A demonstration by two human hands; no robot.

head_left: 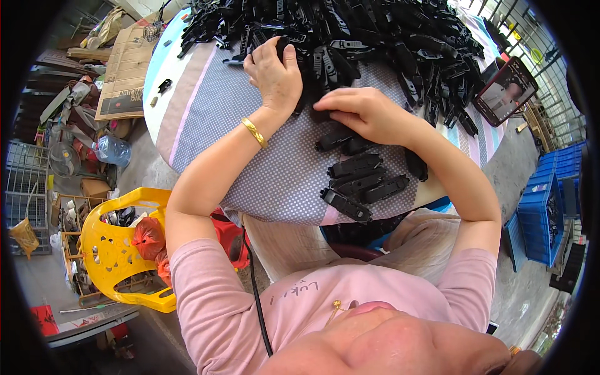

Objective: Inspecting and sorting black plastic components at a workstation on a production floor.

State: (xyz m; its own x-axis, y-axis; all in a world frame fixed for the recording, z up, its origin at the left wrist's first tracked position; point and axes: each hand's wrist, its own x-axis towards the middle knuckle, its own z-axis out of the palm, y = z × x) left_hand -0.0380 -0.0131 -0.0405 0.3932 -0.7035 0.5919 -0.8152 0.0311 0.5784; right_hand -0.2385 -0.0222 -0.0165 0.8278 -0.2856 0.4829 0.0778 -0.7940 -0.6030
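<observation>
We see a round table covered by a grey dotted cloth with pastel stripes (187, 119), standing on a bare grey concrete floor (140, 169) in daylight. At left we note a yellow perforated plastic chair (112, 250), a flattened brown cardboard box (125, 72), a small grey electric fan (62, 160) and a white wire rack (22, 187). At right, stacked blue plastic crates (544, 219) stand near a metal railing (531, 31).
</observation>
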